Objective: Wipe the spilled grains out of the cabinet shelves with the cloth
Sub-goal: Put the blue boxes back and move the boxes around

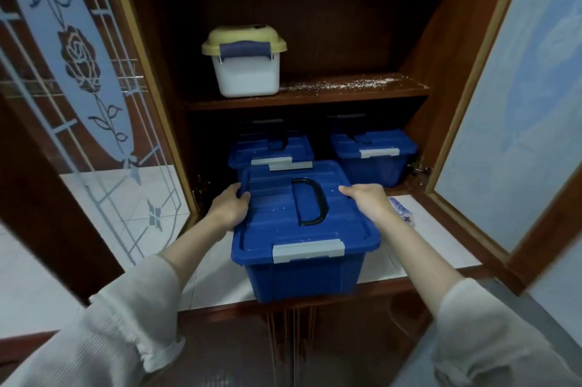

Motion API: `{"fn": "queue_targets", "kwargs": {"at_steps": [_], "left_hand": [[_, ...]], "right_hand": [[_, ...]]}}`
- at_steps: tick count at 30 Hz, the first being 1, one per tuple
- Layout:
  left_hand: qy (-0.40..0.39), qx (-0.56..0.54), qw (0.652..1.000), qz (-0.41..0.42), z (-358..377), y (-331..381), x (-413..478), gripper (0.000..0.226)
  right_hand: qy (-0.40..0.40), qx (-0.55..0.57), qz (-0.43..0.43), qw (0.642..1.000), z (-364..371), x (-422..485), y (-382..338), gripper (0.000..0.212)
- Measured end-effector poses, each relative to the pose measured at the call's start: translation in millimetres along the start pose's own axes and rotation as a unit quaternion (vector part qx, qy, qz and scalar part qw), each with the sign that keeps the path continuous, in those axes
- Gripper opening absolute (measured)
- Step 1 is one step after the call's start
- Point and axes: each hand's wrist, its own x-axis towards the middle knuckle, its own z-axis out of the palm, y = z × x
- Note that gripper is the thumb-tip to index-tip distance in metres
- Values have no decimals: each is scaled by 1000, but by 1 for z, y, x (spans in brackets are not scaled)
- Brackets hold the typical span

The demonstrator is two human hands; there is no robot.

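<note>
White grains [343, 84] lie scattered along the upper wooden shelf [308, 100], to the right of a white container with a yellow lid [247, 60]. A blue lidded box [302, 229] with a black handle sits on the white tiled counter [441, 238] in front of the lower shelf; a few grains speckle its lid. My left hand [228, 207] grips its left rim and my right hand [367, 199] grips its right rim. A purple patterned cloth [401, 210] lies on the counter just right of my right wrist, partly hidden.
Two more blue boxes [271, 150] [374, 153] stand on the lower shelf behind the held one. The cabinet's glass doors stand open on both sides, the left door [82, 81] etched with a rose, the right door [519, 103] frosted.
</note>
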Motion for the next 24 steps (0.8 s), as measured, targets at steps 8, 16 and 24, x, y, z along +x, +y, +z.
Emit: {"fn": "queue_targets", "kwargs": {"at_steps": [8, 16, 24], "left_hand": [[-15, 89, 995, -44, -1, -35, 10, 50], [10, 188, 980, -62, -15, -43, 28, 51], [86, 203, 973, -62, -18, -51, 37, 51]], "right_hand": [[-28, -11, -27, 999, 41, 19, 34, 38], [-50, -6, -50, 997, 63, 36, 40, 43], [-27, -22, -47, 998, 83, 51, 37, 40]]}}
